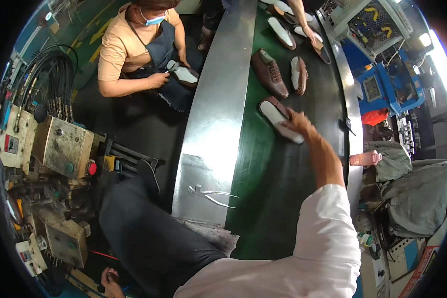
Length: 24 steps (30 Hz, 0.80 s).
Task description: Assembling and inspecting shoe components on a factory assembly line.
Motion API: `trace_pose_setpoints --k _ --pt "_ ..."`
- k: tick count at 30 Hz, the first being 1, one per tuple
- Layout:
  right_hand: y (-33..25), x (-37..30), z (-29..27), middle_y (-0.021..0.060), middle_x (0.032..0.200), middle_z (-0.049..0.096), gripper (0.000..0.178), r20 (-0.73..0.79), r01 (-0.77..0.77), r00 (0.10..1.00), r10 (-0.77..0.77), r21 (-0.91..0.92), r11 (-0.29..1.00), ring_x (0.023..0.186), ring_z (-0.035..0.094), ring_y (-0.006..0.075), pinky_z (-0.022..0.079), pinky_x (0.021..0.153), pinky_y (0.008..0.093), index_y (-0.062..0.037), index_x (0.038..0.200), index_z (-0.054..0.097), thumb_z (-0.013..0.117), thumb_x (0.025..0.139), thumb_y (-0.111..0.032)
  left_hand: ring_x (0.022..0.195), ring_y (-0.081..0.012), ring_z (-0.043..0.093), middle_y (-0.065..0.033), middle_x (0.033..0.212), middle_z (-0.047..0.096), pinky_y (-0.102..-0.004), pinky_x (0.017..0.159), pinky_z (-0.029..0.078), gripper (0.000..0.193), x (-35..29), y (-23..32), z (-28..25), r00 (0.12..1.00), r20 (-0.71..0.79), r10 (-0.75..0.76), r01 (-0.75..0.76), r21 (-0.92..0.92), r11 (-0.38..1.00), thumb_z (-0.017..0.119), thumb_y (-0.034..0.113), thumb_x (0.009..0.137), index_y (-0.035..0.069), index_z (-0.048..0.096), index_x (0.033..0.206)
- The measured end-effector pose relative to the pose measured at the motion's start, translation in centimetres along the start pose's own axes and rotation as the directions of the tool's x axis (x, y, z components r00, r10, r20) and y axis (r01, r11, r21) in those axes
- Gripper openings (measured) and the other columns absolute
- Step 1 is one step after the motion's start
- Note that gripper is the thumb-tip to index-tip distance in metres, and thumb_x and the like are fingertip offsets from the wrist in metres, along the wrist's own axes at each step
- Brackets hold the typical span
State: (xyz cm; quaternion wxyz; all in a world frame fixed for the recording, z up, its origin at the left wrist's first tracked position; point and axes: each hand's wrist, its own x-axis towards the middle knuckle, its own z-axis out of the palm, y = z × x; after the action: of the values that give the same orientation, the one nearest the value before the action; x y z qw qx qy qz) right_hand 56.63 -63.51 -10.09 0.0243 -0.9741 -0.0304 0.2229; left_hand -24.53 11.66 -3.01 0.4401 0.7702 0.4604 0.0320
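My right hand (299, 122) is closed on a brown shoe (272, 110) lying tilted on its side on the dark green belt (278, 198), its white underside showing. Just beyond it rest a laced brown shoe (269, 72), upright, and another brown shoe (298, 75) on its side. At the lower left edge is my left hand (111, 281), fingers curled; whether it holds anything cannot be made out. A pair of metal pincers (208, 192) lies on the steel ledge (208, 124), its handles reaching over the belt's edge.
Across the ledge a masked person (129, 54) holds a shoe (185, 75). Another person's hand (309, 34) touches a shoe (322, 49) at the far end. Grimy machine boxes (59, 146) and hoses (49, 74) stand left; a blue machine (382, 89) stands right.
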Motion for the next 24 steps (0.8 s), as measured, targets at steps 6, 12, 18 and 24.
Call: trace_pose_setpoints --k 6,12,18,24 --pt "-3.7 -11.3 10.5 0.0294 0.154 0.061 0.121 -0.196 -0.040 0.957 0.216 0.647 0.762 0.142 0.062 0.0402 0.049 0.118 0.0443 -0.0095 0.175 0.023 0.091 0.083 -0.049 0.105 -0.0206 0.074 -0.0174 0.120 0.075 -0.0330 0.095 0.061 0.030 7.0 9.5 8.3 0.981 -0.022 0.195 -0.196 -0.193 0.961 0.056 0.011 0.116 -0.009 0.068 0.134" --pt "-9.4 -25.2 16.6 0.0208 0.143 0.066 0.095 -0.092 0.050 0.968 0.235 0.982 0.182 0.127 0.067 0.0299 0.054 0.108 0.0428 0.0005 0.167 0.035 0.086 0.095 -0.034 0.116 -0.0258 0.074 -0.0182 0.128 0.074 -0.0375 0.107 0.059 0.033 7.1 23.7 21.9 0.887 0.292 0.357 -0.193 -0.468 0.862 0.061 0.006 0.112 -0.006 0.065 0.142" --pt "-27.9 -36.5 11.7 0.0190 0.136 0.065 0.071 0.015 -0.014 1.000 0.007 0.988 -0.157 0.122 0.065 0.0259 0.056 0.104 0.0434 0.0019 0.157 0.042 0.078 0.102 -0.027 0.136 -0.0290 0.062 -0.0249 0.149 0.059 -0.0400 0.112 0.053 0.073 4.1 28.9 29.5 0.641 0.532 0.553 -0.117 -0.644 0.756 0.077 0.013 0.103 0.000 0.041 0.165" --pt "-42.2 -42.2 8.7 0.0197 0.148 0.061 0.094 -0.141 0.079 0.934 -0.327 0.977 -0.197 0.134 0.061 0.0267 0.051 0.114 0.0414 0.0030 0.167 0.033 0.086 0.097 -0.029 0.138 -0.0301 0.059 -0.0252 0.146 0.062 -0.0403 0.113 0.050 0.076 3.4 30.6 24.7 0.704 0.180 0.687 -0.445 -0.642 0.624 0.074 0.036 0.106 -0.006 0.043 0.162"
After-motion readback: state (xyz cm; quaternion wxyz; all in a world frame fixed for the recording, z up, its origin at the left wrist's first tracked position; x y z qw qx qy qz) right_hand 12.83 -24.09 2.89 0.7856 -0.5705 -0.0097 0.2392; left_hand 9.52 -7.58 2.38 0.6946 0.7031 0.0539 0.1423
